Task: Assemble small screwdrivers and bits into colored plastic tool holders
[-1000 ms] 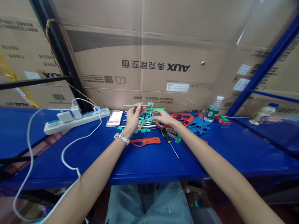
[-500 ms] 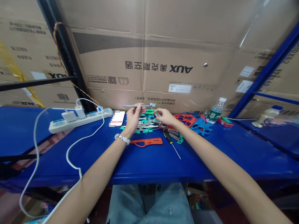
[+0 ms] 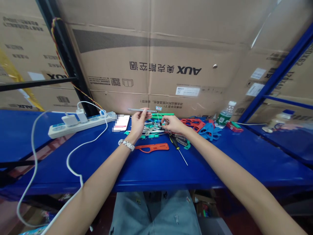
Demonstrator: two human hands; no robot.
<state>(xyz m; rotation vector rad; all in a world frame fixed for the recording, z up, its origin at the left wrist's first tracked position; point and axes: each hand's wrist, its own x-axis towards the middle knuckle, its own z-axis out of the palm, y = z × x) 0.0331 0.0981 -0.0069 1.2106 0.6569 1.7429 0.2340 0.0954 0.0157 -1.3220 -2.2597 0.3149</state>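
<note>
My left hand (image 3: 139, 122) pinches a slim grey rod (image 3: 134, 110), held level above the blue table. At the rod's right end sits a small blue-and-white tag (image 3: 158, 108), with a thin strand running down from it. My right hand (image 3: 173, 124) has its fingers pinched by that strand; whatever is between the fingertips is too small to name. Below both hands lies a heap of thin metal and green pieces (image 3: 152, 128). Nearer to me are an orange plastic piece (image 3: 156, 147) and a black-and-yellow screwdriver (image 3: 174, 142).
Red plastic frames (image 3: 194, 124) and blue ones (image 3: 209, 131) lie right of the heap, beside a green-labelled bottle (image 3: 224, 116). Left are a phone (image 3: 122, 123) and a white power strip (image 3: 58, 130) with trailing cables. Cardboard boxes (image 3: 156, 39) stand behind.
My right fingertips have curled in and dropped slightly below the tag. The rod stays in my left hand, tilted a little more. The whole view has shifted slightly.
</note>
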